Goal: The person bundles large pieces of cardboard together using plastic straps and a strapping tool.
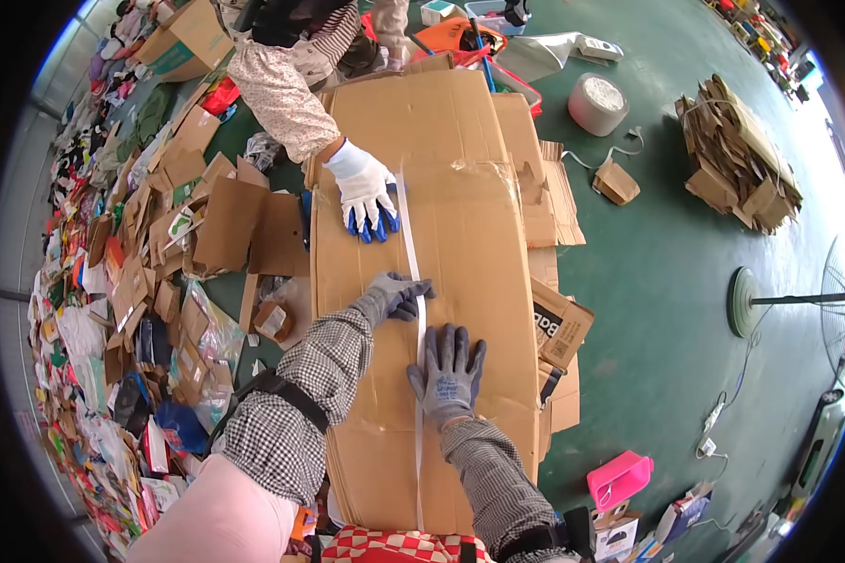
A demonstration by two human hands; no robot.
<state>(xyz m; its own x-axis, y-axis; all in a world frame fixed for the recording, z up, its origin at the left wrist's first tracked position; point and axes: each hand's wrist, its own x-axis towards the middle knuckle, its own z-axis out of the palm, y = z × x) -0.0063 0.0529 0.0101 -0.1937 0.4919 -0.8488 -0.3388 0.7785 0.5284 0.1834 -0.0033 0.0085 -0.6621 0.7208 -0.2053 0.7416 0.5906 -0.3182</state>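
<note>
A long flattened cardboard sheet (474, 235) lies on top of a stack, running away from me. Along its length stretches a white strap (409, 235). My left hand (394, 297), in a grey glove, is closed around the strap near the sheet's middle. Gloved in grey too, my right hand (449, 373) presses flat on the cardboard just right of the strap, fingers spread. Farther up, a co-worker's hand (363, 192) in a white and blue glove rests on the cardboard just left of the strap.
Scrap cardboard (225, 220) and mixed waste pile up on the left. To the right, on the green floor, are a strap roll (598, 105), a tied cardboard bundle (740, 155), a fan (745, 302) and a pink plastic container (620, 480).
</note>
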